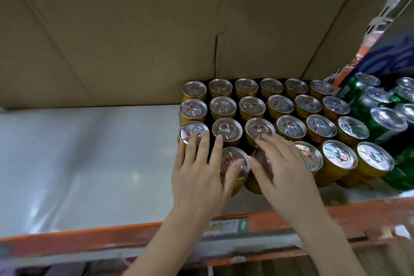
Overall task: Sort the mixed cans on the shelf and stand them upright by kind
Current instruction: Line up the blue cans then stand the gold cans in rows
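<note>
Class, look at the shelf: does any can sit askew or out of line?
Yes. In the front row of gold cans, the one under the right hand leans left instead of standing upright. The can at the left hand looks upright.

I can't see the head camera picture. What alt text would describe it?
Two bare hands reach onto a white shelf: the left hand and right hand each lie over a front-row can in a block of upright gold cans. Green cans stand to the right, with cardboard behind them.
</note>
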